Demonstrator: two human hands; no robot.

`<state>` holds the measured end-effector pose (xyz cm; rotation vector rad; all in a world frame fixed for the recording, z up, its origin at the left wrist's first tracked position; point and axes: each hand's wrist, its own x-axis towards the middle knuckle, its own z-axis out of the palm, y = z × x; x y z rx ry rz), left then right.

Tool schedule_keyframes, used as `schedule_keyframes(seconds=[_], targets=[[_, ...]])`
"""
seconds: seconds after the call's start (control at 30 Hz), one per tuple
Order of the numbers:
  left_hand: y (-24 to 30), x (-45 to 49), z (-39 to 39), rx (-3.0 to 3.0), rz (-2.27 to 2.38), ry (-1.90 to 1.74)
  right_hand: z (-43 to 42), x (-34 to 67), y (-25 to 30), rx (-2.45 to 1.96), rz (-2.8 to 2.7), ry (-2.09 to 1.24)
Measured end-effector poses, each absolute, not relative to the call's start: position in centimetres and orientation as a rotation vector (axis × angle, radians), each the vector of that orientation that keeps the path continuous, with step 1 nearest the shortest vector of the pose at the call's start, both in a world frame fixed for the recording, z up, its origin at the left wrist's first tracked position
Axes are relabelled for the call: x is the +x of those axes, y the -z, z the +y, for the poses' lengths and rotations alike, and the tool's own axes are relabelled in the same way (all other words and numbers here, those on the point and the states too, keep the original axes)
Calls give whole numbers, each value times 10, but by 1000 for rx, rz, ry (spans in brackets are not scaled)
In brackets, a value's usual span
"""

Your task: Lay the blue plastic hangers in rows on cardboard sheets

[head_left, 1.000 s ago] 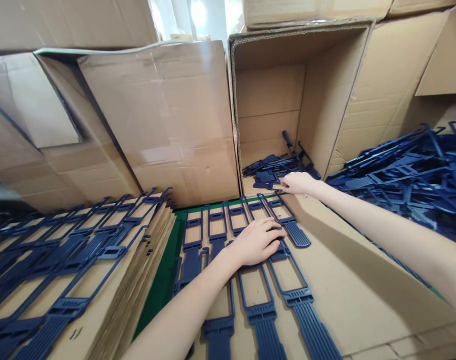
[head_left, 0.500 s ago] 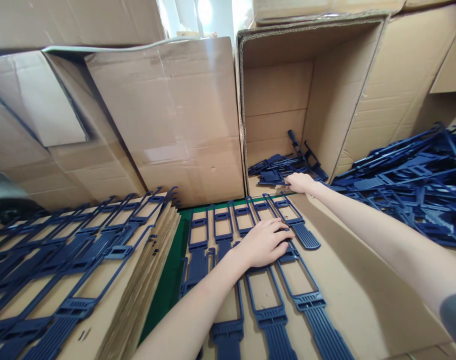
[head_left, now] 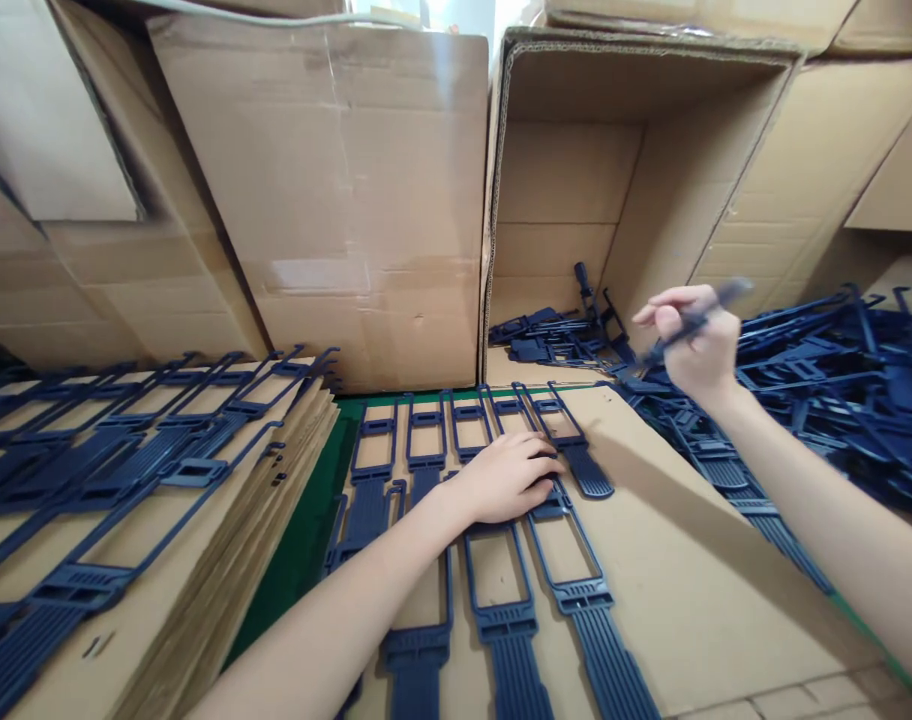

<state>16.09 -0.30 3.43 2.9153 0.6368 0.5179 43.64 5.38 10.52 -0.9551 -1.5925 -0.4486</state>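
Note:
My left hand [head_left: 510, 478] lies flat, fingers spread, on a row of dark blue plastic handle strips [head_left: 501, 560] laid side by side on a cardboard sheet [head_left: 673, 570]. My right hand [head_left: 692, 340] is raised to the right of the open box, pinched on one blue plastic strip [head_left: 715, 300] that is blurred by motion. Just under and right of this hand is the loose heap of blue strips [head_left: 823, 380].
An open cardboard box [head_left: 576, 190] lying on its side holds a few more blue strips [head_left: 561, 335]. At the left a stack of cardboard sheets [head_left: 201, 560] carries another row of strips. Closed boxes [head_left: 336, 180] wall the back. Green surface [head_left: 306, 540] shows between the stacks.
My right hand has left the mouth of the open box, moved right and up, and now holds a blue strip. My left hand has stayed pressed on the row.

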Motion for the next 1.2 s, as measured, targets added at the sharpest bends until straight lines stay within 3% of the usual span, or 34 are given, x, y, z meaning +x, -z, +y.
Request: schedule_keyframes(seconds=[0.13,0.37,0.5,0.83,1.2], targets=[[-34,162,-2,2927,629,-515,3,437,-120,-793,-1833,561],[-35,162,-2,2902,624,-549,-48,435,-116,-868,-2048,179],[-35,162,-2,2903,639,-544,-57,438,-102,-950,-2050,-27],[-35,162,-1,2919,652,-516,-63,413,-80,-1019,-2266,36],[-37,163,-2,2882,630,-556,-71,411,-66,-1111,-2314,-390]])
